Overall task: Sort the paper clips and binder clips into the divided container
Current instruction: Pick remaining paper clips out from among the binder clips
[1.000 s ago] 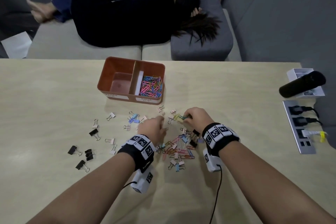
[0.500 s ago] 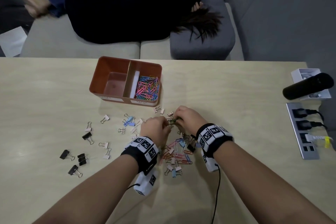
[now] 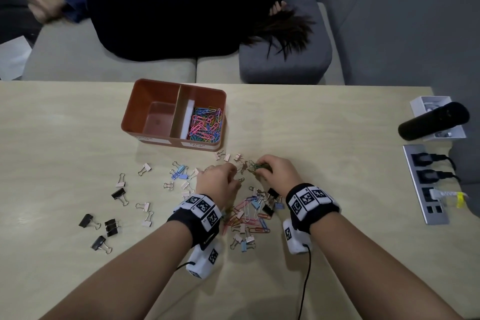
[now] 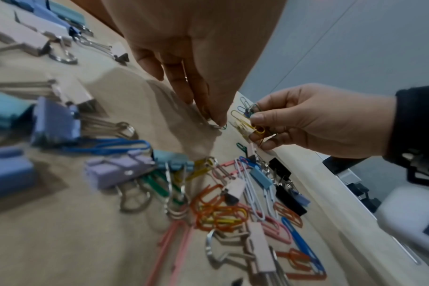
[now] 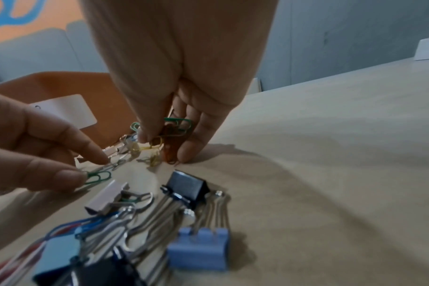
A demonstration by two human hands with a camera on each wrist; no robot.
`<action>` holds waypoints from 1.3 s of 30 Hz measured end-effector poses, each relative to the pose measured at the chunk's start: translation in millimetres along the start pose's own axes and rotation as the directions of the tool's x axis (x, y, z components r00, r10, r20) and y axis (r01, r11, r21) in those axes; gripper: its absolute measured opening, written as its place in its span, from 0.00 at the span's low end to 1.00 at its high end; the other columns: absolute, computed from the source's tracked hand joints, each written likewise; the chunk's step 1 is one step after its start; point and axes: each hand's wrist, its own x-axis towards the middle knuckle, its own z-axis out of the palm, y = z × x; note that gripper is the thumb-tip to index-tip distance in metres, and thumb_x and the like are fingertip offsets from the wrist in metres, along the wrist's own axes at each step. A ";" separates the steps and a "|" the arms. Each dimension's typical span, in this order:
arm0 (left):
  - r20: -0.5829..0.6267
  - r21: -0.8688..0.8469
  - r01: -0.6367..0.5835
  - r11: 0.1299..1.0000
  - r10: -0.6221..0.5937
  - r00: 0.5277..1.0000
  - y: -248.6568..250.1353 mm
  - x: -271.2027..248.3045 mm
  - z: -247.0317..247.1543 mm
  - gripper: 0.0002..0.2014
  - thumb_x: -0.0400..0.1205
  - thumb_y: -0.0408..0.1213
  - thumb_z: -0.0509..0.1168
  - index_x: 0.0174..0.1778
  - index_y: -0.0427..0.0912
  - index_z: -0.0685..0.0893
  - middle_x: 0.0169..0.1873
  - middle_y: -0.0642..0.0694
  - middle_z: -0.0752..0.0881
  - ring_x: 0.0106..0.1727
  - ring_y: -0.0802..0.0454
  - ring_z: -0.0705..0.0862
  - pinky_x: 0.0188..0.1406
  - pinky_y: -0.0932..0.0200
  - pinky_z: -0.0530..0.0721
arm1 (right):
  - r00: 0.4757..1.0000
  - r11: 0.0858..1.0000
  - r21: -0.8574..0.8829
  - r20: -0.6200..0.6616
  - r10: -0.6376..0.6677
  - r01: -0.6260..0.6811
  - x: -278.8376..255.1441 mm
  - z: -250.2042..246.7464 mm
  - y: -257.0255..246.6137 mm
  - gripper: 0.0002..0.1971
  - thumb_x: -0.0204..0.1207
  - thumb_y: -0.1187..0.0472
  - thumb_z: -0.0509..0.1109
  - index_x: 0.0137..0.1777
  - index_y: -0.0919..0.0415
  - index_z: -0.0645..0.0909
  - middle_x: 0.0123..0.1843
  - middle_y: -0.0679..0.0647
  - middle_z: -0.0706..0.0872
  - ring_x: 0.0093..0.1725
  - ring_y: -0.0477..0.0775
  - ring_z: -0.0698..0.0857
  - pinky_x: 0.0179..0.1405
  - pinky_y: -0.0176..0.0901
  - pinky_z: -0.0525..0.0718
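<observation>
While both hands work close together near the middle of the desk [image 3: 337,122], the right hand [image 3: 276,173] has its fingers [image 5: 196,133] curled round a small bunch of paper clips [image 5: 172,135], green, brown and yellow ones, with the fingertips almost down on the wood. The left hand [image 3: 219,183] reaches in beside it, fingers bent, and pinches a single green paper clip [image 5: 98,177] between thumb and fingertip, low against the desk top

Just behind the hands stands the orange divided container [image 3: 155,91]. Its right compartment holds a heap of coloured paper clips [image 3: 206,125]; its left compartment shows only its bare floor. White labels sit on its front wall, too blurred to read

Between the two wrists lies a mixed pile [image 3: 249,215] of pink, orange, blue and white paper clips tangled with small binder clips in black, blue and pale pink. More binder clips are scattered to the left: pale ones [image 3: 145,208] nearer the hands, black ones [image 3: 111,226] further out

At the right edge of the desk there is a power strip [image 3: 426,184] with plugs in it, and a black cylinder [image 3: 433,121] lying across a small white tray [image 3: 428,101]. Beyond the desk a person in dark clothes [image 3: 166,15] lies on a sofa
</observation>
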 end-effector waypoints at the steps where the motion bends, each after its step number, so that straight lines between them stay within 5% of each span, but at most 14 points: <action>1: -0.003 0.003 -0.003 1.000 0.003 1.000 1.4 0.5 0.1 0.11 0.79 0.50 0.65 0.55 0.52 0.80 0.47 0.53 0.87 0.52 0.49 0.82 0.66 0.45 0.74 | 1.000 1.000 0.019 -0.007 0.005 -0.005 -0.5 -1.8 0.6 0.08 0.78 0.62 0.69 0.55 0.59 0.84 0.50 0.52 0.89 0.46 0.46 0.82 0.50 0.36 0.78; 6: -0.032 0.028 0.001 1.000 0.000 0.999 7.2 7.2 -3.0 0.09 0.80 0.48 0.64 0.54 0.52 0.81 0.48 0.53 0.86 0.53 0.49 0.82 0.62 0.47 0.72 | 0.996 0.989 0.116 -0.011 0.089 -0.087 2.2 -5.4 10.5 0.08 0.77 0.64 0.70 0.54 0.60 0.84 0.49 0.54 0.89 0.48 0.51 0.87 0.54 0.44 0.86; 12: 0.042 0.129 0.020 0.991 -0.025 0.999 7.6 19.8 -10.0 0.05 0.81 0.45 0.64 0.45 0.51 0.82 0.49 0.50 0.83 0.54 0.48 0.81 0.62 0.47 0.73 | 0.986 0.941 0.294 0.017 0.168 -0.165 3.3 -13.0 13.7 0.05 0.78 0.67 0.69 0.50 0.58 0.82 0.45 0.57 0.88 0.38 0.51 0.89 0.31 0.35 0.85; 21: 0.068 0.122 0.018 0.992 -0.026 0.997 -5.1 10.7 -14.7 0.04 0.81 0.43 0.63 0.45 0.49 0.80 0.48 0.48 0.82 0.51 0.47 0.81 0.57 0.50 0.74 | 0.983 0.923 0.338 0.043 0.180 -0.184 7.3 -14.4 9.3 0.07 0.76 0.70 0.71 0.52 0.64 0.83 0.47 0.63 0.88 0.40 0.59 0.90 0.45 0.51 0.91; 28: 0.059 -0.029 -0.016 0.999 0.017 0.998 -19.0 0.8 -28.1 0.02 0.79 0.39 0.64 0.41 0.48 0.81 0.42 0.50 0.87 0.47 0.47 0.84 0.52 0.50 0.83 | 0.991 0.993 -0.047 0.074 0.108 -0.104 9.0 -2.9 -3.8 0.14 0.75 0.64 0.73 0.61 0.61 0.84 0.57 0.59 0.88 0.56 0.56 0.86 0.62 0.47 0.84; 34: 0.005 -0.132 -0.014 0.991 0.015 1.000 -31.0 -3.7 -32.6 0.07 0.79 0.38 0.67 0.53 0.46 0.83 0.42 0.51 0.87 0.46 0.49 0.85 0.49 0.53 0.84 | 0.985 0.944 -0.298 0.053 0.161 -0.139 17.9 6.0 -18.7 0.12 0.73 0.61 0.74 0.56 0.61 0.83 0.55 0.59 0.86 0.55 0.59 0.84 0.51 0.43 0.81; 39: -0.007 -0.128 -0.001 0.992 0.001 1.000 -37.0 -4.7 -36.6 0.07 0.79 0.39 0.67 0.51 0.48 0.85 0.43 0.51 0.87 0.48 0.50 0.84 0.48 0.57 0.81 | 0.967 0.909 -0.358 0.051 0.248 -0.214 22.9 11.2 -26.3 0.10 0.72 0.62 0.75 0.51 0.66 0.85 0.51 0.62 0.87 0.51 0.62 0.86 0.49 0.46 0.83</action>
